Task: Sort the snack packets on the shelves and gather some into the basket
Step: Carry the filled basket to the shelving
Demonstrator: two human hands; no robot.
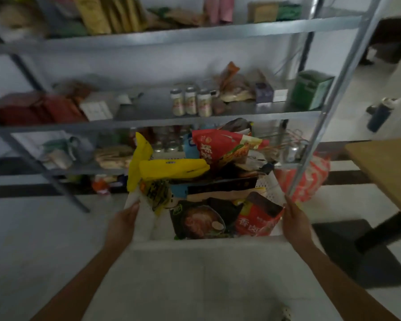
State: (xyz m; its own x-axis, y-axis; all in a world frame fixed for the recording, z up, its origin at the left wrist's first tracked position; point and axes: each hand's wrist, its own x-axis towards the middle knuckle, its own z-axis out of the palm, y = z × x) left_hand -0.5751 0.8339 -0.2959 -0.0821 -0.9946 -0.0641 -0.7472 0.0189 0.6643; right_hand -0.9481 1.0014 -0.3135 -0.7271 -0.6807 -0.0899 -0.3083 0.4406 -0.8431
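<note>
Head-camera view, looking forward and down. A white basket (208,242) occupies the lower centre of the frame, carried in front of a grey metal shelving unit (195,33). The left hand (122,224) grasps the basket's left wall, fingers curled over its rim; the right hand (295,220) grasps the right wall in the same manner. The basket is heaped with snack packets: a yellow packet (171,169) lies across the upper left of the pile, a red packet (220,147) rises at the top centre, a dark packet showing a bowl of food (199,220) rests against the near wall, and a red packet with white characters (257,218) lies just beside it to the right. On the middle shelf, in the centre of the frame, three small cans (191,101) stand upright in a row; to their right lie crumpled brown packets (235,85) and a green box (311,89), and at the far left a stack of red packets (33,108). The top shelf holds golden-brown bags (102,13) at upper left and pink packets (219,8) at upper centre. A wooden tabletop (384,167) enters from the right edge. Much of the frame is blurred, so print on the shelf goods cannot be read
</note>
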